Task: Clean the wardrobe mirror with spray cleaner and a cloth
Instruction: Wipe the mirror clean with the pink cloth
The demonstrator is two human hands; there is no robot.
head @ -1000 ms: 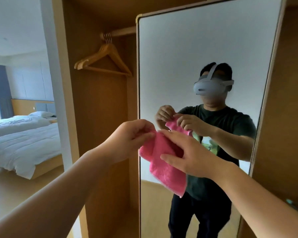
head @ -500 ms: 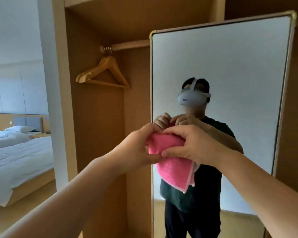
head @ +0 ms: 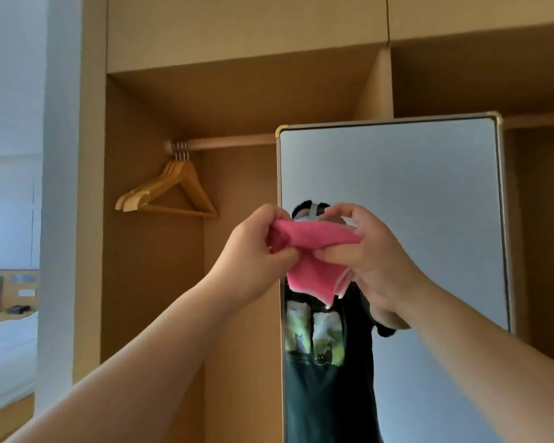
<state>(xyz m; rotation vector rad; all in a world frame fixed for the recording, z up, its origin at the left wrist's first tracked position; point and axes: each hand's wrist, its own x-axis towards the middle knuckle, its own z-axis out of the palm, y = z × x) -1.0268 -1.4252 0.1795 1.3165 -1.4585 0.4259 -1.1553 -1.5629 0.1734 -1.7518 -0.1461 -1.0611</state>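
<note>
A pink cloth [head: 314,251] is bunched between both hands, held up in front of the tall wardrobe mirror [head: 429,203] with its thin gold frame. My left hand [head: 253,251] grips the cloth's left end with curled fingers. My right hand [head: 365,247] pinches its right side, and a folded flap hangs down below. The cloth is in the air, short of the glass as far as I can tell. The mirror reflects a person in a dark printed shirt. No spray cleaner is in view.
An open wooden wardrobe bay [head: 154,282] lies left of the mirror, with several wooden hangers [head: 170,193] on a rail [head: 224,142]. Upper cupboards [head: 243,30] run above. A white bed [head: 7,353] shows at far left beyond a white wall edge [head: 61,219].
The view has tilted upward, bringing the mirror's top edge and upper cupboards into sight. Both hands rose with the cloth and gathered it into a tighter bunch.
</note>
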